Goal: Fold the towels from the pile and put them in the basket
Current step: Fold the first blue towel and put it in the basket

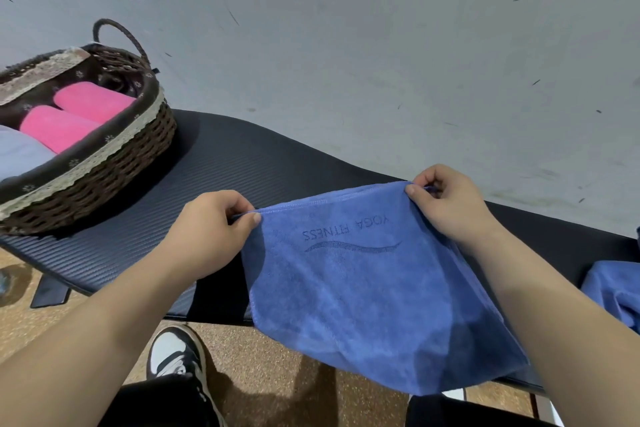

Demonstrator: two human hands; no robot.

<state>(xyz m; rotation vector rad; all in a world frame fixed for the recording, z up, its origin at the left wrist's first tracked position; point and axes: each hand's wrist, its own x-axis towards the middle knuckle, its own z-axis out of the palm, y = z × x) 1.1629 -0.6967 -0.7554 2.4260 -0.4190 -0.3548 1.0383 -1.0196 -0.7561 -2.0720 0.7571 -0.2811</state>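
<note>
- Two grips on one blue towel (pixel 363 288): left grip (pixel 207 229) pinches the top-left corner between thumb and curled fingers, and right grip (pixel 446 198) does the same at the top-right. Both are closed on cloth and hold nothing else.
- Towel hangs from its top edge over the near side of the tabletop (pixel 242 156), print facing the camera. The lower part drapes past the edge, above the floor. Can't tell how many layers.
- Basket (pixel 104 170) sits at the left end of the tabletop, well apart from the towel. Two pink towels (pixel 93 100) and a pale one (pixel 17 152) are already inside.
- Remaining pile (pixel 613 291) is at the far right, near the right forearm.
- Judgement: mid-fold, task partly done.
- Risks:
  - Both pinches are shallow, near the thumb tips, so a corner could slip and the towel would drop to the floor.
  - Top edge sags slightly, so the corners may not line up and the fold would come out skewed.
  - Lower hem hangs off the tabletop and may catch on the edge when laid down.
  - Right forearm could drag the pile off.
  - Free room in the basket is limited, so a bulky fold may not seat.
</note>
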